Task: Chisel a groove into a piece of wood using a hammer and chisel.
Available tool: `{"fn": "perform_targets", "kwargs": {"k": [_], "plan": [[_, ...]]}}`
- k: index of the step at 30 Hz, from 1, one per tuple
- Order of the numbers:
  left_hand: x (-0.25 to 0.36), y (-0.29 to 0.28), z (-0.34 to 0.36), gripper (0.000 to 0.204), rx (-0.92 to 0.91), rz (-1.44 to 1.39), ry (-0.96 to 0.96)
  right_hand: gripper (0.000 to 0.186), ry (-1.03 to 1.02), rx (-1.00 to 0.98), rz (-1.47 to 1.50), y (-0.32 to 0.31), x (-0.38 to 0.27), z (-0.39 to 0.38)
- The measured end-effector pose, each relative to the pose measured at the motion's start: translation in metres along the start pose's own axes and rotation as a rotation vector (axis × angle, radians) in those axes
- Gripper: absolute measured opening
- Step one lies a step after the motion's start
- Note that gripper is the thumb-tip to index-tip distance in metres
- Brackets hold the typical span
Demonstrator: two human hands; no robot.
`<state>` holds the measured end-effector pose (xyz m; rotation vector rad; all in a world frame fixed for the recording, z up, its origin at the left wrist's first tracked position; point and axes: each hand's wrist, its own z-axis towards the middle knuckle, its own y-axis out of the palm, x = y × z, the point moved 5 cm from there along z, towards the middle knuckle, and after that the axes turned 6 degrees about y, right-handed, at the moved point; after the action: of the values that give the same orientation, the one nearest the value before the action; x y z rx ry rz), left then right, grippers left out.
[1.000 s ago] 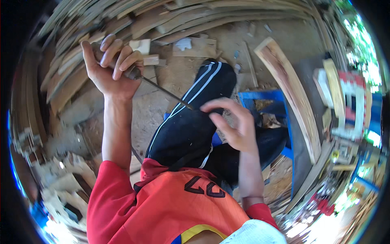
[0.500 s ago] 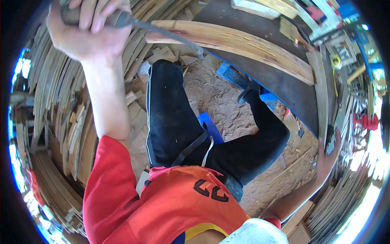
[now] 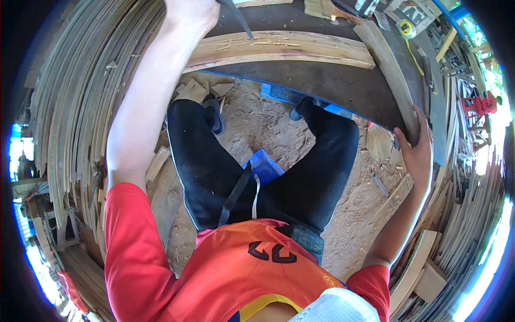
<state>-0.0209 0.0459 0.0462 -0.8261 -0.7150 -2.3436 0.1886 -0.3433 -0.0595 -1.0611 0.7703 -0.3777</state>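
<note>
My left hand [image 3: 190,13], cut off by the top edge, holds a long dark metal tool [image 3: 241,21] whose tip hangs near a long pale board [image 3: 279,49] on the dark bench [image 3: 343,86]; its fingers are mostly out of view. A narrower weathered board [image 3: 389,70] stands at an angle to the pale one on the bench's right part. My right hand [image 3: 418,155] grips the near end of that narrower board, thumb on one side and fingers on the other.
Stacked wood strips [image 3: 80,118] line the left and right. A brush [image 3: 322,9], yellow tape measure [image 3: 406,29] and saw [image 3: 367,6] lie at the bench's back. My legs [image 3: 327,172] straddle a blue seat [image 3: 263,163] above a dusty floor [image 3: 241,115] with offcuts.
The view has turned toward the bench. My left hand has risen with the tool to the top edge. My right hand has moved from mid-air to the narrower board at the right.
</note>
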Motion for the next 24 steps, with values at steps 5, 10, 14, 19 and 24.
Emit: {"fn": "perform_targets", "kwargs": {"k": [5,10,14,19,24], "plan": [[-0.001,0.024,-0.012,0.041,-0.087,-0.709,-0.51,0.066,-0.023,0.071,-0.02,0.012,-0.007,0.013],[-0.009,0.036,-0.003,0.043,-0.278,-0.004,-0.128,0.066,0.017,0.138,-0.107,0.016,0.006,0.032],[-0.016,0.032,0.0,0.044,-0.34,0.024,-0.177,0.063,0.127,0.109,-0.236,0.024,0.002,0.044],[-0.031,0.022,0.013,0.046,-0.103,-0.256,-0.344,0.058,0.125,0.19,-0.265,0.027,0.017,0.046],[-0.035,0.02,0.019,0.044,-0.104,0.035,-0.225,0.052,0.061,0.236,-0.225,0.027,0.015,0.048]]}}
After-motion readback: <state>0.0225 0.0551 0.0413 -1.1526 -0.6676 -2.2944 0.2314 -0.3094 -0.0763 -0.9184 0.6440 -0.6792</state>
